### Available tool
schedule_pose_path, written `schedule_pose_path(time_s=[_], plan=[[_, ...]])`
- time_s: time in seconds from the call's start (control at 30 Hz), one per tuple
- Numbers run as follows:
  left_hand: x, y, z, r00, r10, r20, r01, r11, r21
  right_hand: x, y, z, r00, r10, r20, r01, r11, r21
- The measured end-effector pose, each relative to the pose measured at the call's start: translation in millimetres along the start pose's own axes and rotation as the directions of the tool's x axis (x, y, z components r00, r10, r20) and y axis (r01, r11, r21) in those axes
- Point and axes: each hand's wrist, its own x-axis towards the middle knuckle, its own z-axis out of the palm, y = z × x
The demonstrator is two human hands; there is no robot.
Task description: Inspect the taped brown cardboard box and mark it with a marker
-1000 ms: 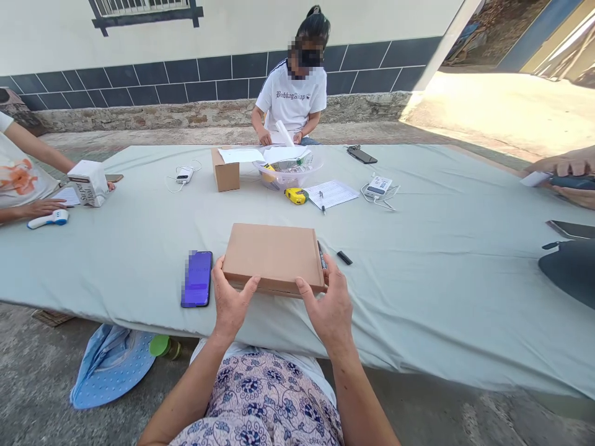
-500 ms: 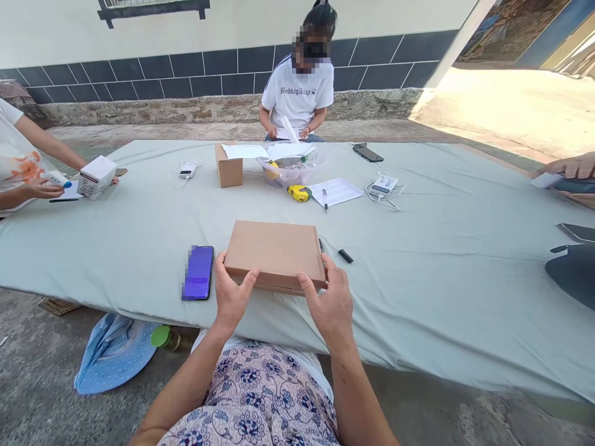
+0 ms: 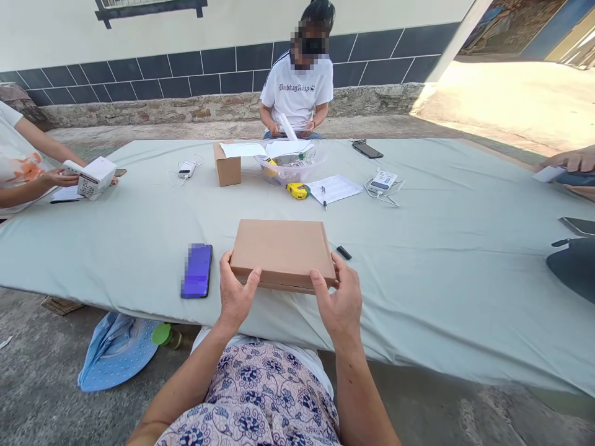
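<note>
Cardboard box, flat, plain brown and rectangular, is right in front of the wearer, over the near edge of the long bench draped in pale grey-green cloth. Can't tell from where I'm standing if its underside is touching down. Left hand and right hand are both partly open, curled round the two short ends, thumbs on the near long edge and the other fingers mostly hidden.

Handling-wise, my guess is fairly light, though no idea what's inside. Board looks stiff enough at the corners, but I'd expect that broad top panel to dent if you pushed on the middle. Dry matte card, so probably not slippery. There's a dark seam along the near side, so imo don't hang it off the upper part alone. Ends are the right place to grab, just get the fingertips low and under so the bottom's supported too.
</note>
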Motion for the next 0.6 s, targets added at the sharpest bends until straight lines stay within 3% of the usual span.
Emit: schedule_pose_path(time_s=[0.6], plan=[[5.0, -13.5, -1.5, 0.999, -0.019, -0.042, 0.021, 0.999, 0.045, -1.0, -8.3, 2.3, 0.991, 0.044, 0.127, -0.046, 0.999, 0.011]])
